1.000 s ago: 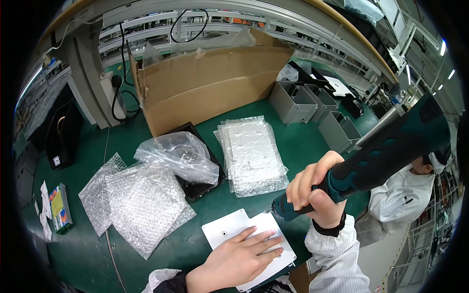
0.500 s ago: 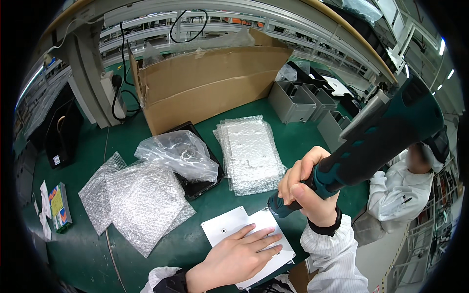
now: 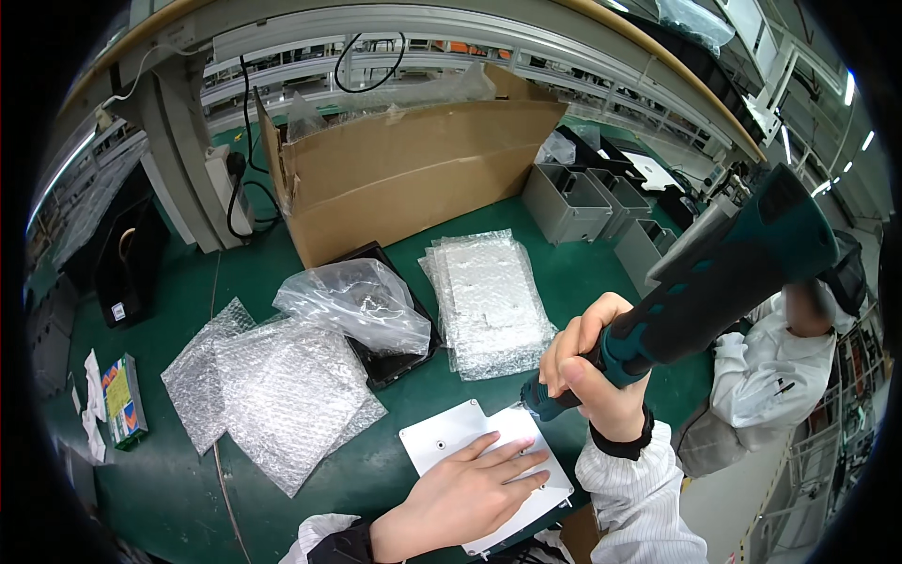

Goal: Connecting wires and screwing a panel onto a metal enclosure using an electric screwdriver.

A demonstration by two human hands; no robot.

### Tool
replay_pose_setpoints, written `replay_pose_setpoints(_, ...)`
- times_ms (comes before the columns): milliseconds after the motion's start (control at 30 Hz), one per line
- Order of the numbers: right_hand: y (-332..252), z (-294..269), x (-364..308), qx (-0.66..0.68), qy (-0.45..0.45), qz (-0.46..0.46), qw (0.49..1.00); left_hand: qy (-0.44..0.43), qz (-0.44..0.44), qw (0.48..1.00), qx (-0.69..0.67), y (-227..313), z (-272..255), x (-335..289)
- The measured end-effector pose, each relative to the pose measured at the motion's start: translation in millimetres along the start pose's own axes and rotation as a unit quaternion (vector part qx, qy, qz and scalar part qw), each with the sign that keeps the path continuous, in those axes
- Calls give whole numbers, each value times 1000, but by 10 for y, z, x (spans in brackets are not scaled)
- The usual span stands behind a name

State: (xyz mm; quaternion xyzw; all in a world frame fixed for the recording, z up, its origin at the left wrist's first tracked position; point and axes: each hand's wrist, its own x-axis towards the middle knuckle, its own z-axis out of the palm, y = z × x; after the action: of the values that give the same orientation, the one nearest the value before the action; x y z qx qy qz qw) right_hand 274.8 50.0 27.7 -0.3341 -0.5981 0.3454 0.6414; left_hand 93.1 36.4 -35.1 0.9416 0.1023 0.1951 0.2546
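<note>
A white plate (image 3: pixel 442 437) with small holes and a notch in its far edge lies on the green bench at the near edge. My left hand (image 3: pixel 470 493) rests flat on it, fingers spread. My right hand (image 3: pixel 601 367) grips a teal and black power screwdriver (image 3: pixel 723 287), wrapped round its narrow front section. The tool's body slants up to the right, while its tip is down at the plate's far corner, near the notch. Whether a screw sits under the tip is too small to tell.
Stacked bubble-wrap bags (image 3: pixel 489 301) lie beyond the plate, with loose bubble-wrap sheets (image 3: pixel 291 395) to the left. A clear plastic bag (image 3: pixel 357 301) sits in a black tray (image 3: pixel 427 343). Behind stand a long cardboard box (image 3: pixel 413 179) and grey bins (image 3: pixel 568 211). A co-worker (image 3: pixel 770 376) is at right.
The view has shifted slightly, so everything on the bench appears a little lower and to the right. My left hand stays on the plate, and the screwdriver's tip remains at its far corner.
</note>
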Motion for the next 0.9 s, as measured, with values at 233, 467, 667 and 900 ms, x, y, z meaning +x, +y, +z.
replay_pose_setpoints(233,22,-30,44,31,17,16,999,-17,0,999,35,-11,-6,12)
replay_pose_setpoints(467,20,-30,45,52,22,2,998,-2,5,1000,30,-10,10,8)
replay_pose_setpoints(667,-39,-89,108,66,-78,37,994,0,-1,1000,-12,-31,35,-16)
replay_pose_setpoints(900,-120,22,201,129,-78,-1,989,-5,-11,1000,-22,-53,40,-21)
